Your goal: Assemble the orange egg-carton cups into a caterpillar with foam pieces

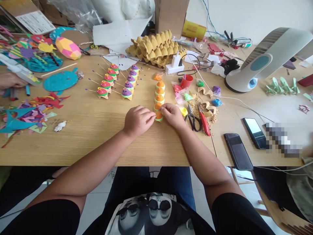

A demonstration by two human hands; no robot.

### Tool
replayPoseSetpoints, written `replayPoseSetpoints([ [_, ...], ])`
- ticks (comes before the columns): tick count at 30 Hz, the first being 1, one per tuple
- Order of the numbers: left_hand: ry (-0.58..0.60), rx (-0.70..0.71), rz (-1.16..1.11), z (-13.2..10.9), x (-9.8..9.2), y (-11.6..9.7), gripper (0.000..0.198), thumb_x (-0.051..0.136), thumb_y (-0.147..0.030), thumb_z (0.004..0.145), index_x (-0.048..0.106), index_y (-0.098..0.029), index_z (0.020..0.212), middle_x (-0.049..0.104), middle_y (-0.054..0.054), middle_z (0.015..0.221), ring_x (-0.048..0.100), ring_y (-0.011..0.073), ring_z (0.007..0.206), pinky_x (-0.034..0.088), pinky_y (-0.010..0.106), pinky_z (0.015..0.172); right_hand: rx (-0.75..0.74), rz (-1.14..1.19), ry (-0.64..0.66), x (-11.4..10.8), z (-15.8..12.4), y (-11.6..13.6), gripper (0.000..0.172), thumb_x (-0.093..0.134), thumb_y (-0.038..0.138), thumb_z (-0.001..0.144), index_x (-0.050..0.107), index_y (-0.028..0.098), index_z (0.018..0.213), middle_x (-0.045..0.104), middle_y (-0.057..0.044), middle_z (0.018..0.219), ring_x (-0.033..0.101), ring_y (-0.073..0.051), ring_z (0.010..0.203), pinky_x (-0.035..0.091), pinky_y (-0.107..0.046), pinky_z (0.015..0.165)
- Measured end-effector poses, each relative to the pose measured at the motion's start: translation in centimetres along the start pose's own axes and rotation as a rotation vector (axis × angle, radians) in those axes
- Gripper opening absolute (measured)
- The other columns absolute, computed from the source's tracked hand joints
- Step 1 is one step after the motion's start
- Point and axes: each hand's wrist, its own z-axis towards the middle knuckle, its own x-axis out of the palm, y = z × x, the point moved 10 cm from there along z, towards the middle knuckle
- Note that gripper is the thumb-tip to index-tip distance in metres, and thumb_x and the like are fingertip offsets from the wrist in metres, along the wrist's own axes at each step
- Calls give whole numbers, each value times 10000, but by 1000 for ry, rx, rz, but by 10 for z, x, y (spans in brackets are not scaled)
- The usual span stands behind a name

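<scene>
My left hand [140, 121] is closed, its thumb and forefinger at the left edge of the nearest egg-carton cup [158, 116], which has orange clay on top and pale green clay round it. On the cup's other side my right hand [174, 115] pinches thumb and forefinger together by its top right edge. Anything between those fingertips is too small to make out. Behind it runs a row of similar cups with orange clay [159, 90]. Farther left stand finished-looking rows with red clay tops [105, 84] and purple clay tops [128, 85], with dark-tipped sticks poking out.
Right of my hands lie black scissors [193, 119], a red utility knife [204, 120], yellow clay [183, 111] and a red cup [186, 81]. Two phones [238, 150] and a white lamp [266, 58] stand beyond. Egg cartons [155, 47] are behind. Another person's hand [12, 80] is at left.
</scene>
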Motion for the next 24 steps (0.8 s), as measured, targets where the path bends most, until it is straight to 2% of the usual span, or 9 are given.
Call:
replayPoseSetpoints([
  [3, 16, -10, 21, 1, 0, 0, 188, 614, -270, 953, 785, -229, 888, 752, 58, 810, 648, 239, 812, 461, 376, 723, 4, 13, 10, 1, 0, 0, 260, 581, 416, 860, 648, 169, 812, 589, 4, 711, 479, -133, 670, 401, -263, 647],
  [7, -20, -1, 31, 2, -3, -2, 192, 619, -271, 957, 781, -221, 866, 751, 49, 792, 645, 231, 793, 458, 365, 710, 4, 7, 10, 1, 0, 1, 251, 574, 401, 865, 640, 167, 805, 552, 19, 679, 446, -122, 636, 393, -261, 630],
  [16, -64, 4, 4, 0, -5, -4, 146, 650, -269, 937, 771, -216, 877, 753, 43, 819, 648, 233, 796, 471, 370, 716, -24, -26, 9, 2, -1, 3, 248, 576, 398, 873, 638, 168, 805, 585, 7, 708, 489, -135, 678, 403, -263, 655],
  [24, -92, -179, -241, -3, -5, 18, 150, 623, -248, 953, 760, -200, 914, 757, 36, 835, 670, 204, 816, 509, 350, 794, -37, 17, 8, 0, 1, 1, 273, 566, 421, 877, 651, 167, 826, 553, 22, 679, 477, -127, 643, 397, -267, 648],
])
